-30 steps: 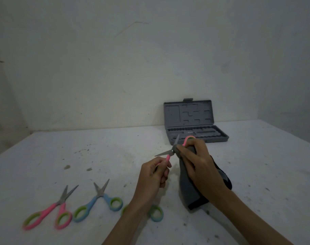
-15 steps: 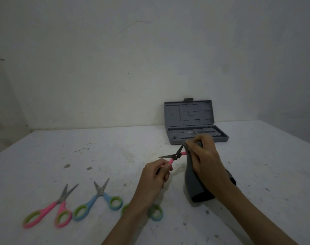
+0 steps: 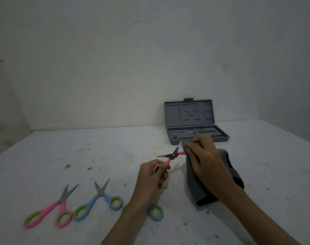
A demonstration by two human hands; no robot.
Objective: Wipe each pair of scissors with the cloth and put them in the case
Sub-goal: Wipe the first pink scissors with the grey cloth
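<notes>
Wiping step on open pink scissors (image 3: 170, 155): left hand (image 3: 153, 175) fingers pinching one handle, right hand (image 3: 203, 160) fingers clamping cloth (image 3: 195, 184) round other; next, into case (image 3: 197, 133)

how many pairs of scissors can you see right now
4: a pink pair held open in both hands, a pink pair and a blue pair on the table's left, and a blue pair mostly hidden under the left forearm.

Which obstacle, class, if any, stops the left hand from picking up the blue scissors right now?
Probably not free: the left hand already grips the pink scissors held in the air. The blue scissors lie uncovered on the table, nothing across them.
</notes>
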